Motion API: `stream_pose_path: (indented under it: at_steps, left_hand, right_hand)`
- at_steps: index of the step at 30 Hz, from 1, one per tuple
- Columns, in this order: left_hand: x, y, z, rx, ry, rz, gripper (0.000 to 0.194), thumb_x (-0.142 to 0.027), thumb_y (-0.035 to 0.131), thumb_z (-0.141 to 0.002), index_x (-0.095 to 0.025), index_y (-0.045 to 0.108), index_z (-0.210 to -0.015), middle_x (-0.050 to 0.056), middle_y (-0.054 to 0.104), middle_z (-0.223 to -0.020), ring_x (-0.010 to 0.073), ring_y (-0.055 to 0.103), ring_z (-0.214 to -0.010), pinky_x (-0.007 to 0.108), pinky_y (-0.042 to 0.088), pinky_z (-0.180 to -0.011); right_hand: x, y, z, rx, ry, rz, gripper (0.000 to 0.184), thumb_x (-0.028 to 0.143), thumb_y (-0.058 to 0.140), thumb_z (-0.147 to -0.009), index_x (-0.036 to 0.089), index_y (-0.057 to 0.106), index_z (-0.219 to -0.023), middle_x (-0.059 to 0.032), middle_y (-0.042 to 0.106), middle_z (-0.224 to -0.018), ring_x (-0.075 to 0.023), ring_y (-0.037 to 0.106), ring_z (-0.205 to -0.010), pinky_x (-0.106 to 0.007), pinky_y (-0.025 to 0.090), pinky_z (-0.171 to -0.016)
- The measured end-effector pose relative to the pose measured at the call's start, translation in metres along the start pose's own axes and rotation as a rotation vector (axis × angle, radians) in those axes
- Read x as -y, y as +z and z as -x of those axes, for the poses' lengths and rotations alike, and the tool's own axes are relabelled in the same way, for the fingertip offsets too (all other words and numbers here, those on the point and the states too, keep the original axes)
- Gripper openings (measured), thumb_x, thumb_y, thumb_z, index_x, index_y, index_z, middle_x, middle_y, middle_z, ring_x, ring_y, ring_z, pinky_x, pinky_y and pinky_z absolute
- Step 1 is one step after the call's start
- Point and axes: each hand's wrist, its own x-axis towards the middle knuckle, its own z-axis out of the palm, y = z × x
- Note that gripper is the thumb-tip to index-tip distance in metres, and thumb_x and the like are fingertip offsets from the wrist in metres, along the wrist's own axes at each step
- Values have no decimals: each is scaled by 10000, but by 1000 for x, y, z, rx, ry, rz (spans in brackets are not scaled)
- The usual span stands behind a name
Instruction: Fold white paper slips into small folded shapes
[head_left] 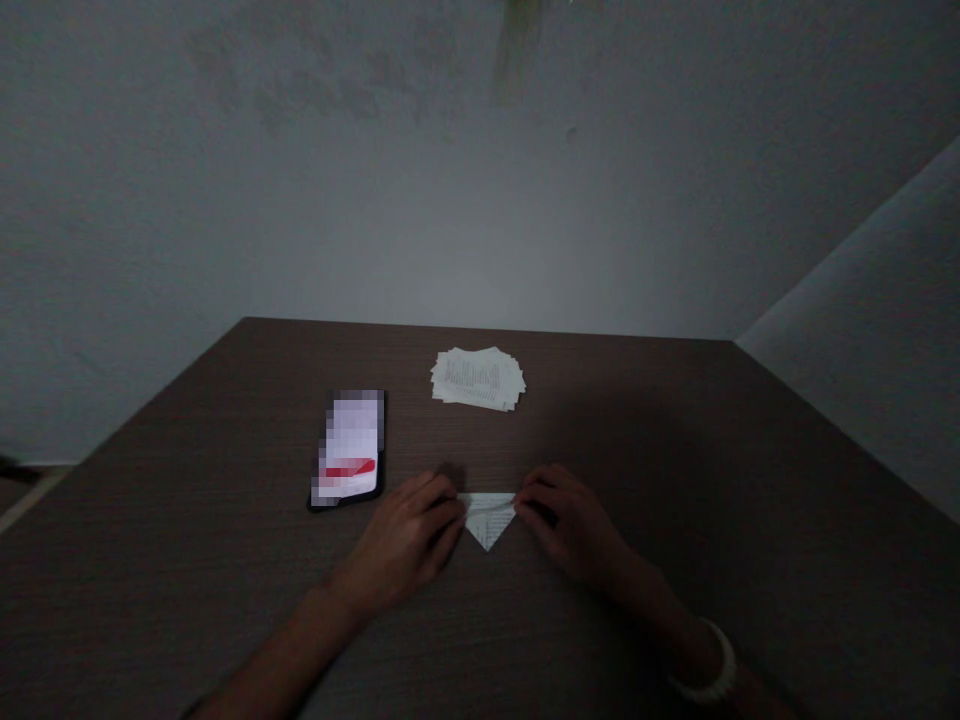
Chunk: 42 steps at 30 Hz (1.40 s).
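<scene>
Left hand and right hand pinching top corners of folded paper triangle, point toward person, lying on surface. Printed paper stack ahead; phone left.

The room is dim, with soft grey light coming from somewhere ahead, so the wall looks paler than the dark worktop. A soft shadow falls just beyond the left hand, and the worktop's right side sinks into gloom. The picture is grainy, the phone is pixelated, and the edges bow slightly.
</scene>
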Motion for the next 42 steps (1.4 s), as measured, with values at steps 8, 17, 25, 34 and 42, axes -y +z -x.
stream_pose_path:
  at_steps: [8, 17, 25, 34, 42]
  left_hand:
    - [4, 7, 0, -34, -4, -8, 200, -182, 480, -927, -166, 676, -886, 71, 577, -878, 210, 525, -840, 357, 466, -728]
    - [1, 7, -2, -57, -45, 50, 178, -166, 512, -904, -165, 674, -830, 64, 582, -874, 220, 531, -863, 366, 468, -739]
    - [2, 7, -3, -70, -25, 59, 202, -162, 508, -903, -167, 686, -808, 62, 585, -853, 212, 534, -832, 351, 466, -711]
    - [4, 9, -3, -30, -23, 34, 213, -162, 503, -907, -159, 686, -798, 70, 580, -858, 218, 533, -859, 354, 460, -740]
    - [3, 7, -4, -13, 0, -14, 209, -184, 517, -912, -166, 691, -797, 62, 582, -835, 217, 533, -841, 340, 452, -714]
  right_hand:
    - [-1, -1, 0, 7, 9, -49, 102, 129, 593, -857, 195, 644, -916, -59, 626, -941, -183, 598, -886, -313, 488, -803]
    - [-1, -5, -4, 44, -56, 65, 61, 160, 605, -857, 194, 656, -860, -52, 622, -930, -176, 584, -874, -298, 476, -783]
    - [8, -13, -9, 169, -214, 411, 78, 141, 587, -851, 189, 648, -837, -64, 642, -880, -212, 540, -839, -320, 439, -705]
    - [22, -25, -25, 372, -278, 607, 40, 181, 638, -832, 173, 648, -794, -66, 630, -884, -218, 536, -879, -312, 407, -679]
    - [33, -17, -38, 424, -275, 729, 106, 103, 624, -837, 159, 666, -757, -89, 646, -840, -214, 548, -819, -295, 404, -626]
